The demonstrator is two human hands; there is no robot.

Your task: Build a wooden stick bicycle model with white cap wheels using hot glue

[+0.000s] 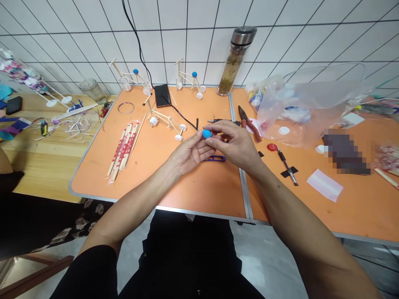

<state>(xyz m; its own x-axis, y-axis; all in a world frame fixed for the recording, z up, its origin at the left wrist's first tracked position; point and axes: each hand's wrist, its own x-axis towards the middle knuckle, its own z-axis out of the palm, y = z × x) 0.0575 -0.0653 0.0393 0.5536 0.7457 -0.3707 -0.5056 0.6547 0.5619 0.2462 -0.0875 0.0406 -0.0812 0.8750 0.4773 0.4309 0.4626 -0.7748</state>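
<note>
My left hand (188, 153) and my right hand (234, 143) meet above the orange table (156, 182), and their fingertips pinch a small blue ball (207, 133) between them. A thin stick seems to run from the ball under my right fingers, mostly hidden. Just below the hands a purple-handled tool (215, 158) lies on the table. A stick frame with white wheels (165, 120) lies a little beyond my left hand.
Wrapped chopstick packs (123, 150) lie at the left. Red-handled pliers (249, 122), a red cap (272, 147), a pen (288, 168) and a clear plastic bag (305, 110) are to the right. Two finished stick models (190, 83) and a glass flask (237, 60) stand by the tiled wall.
</note>
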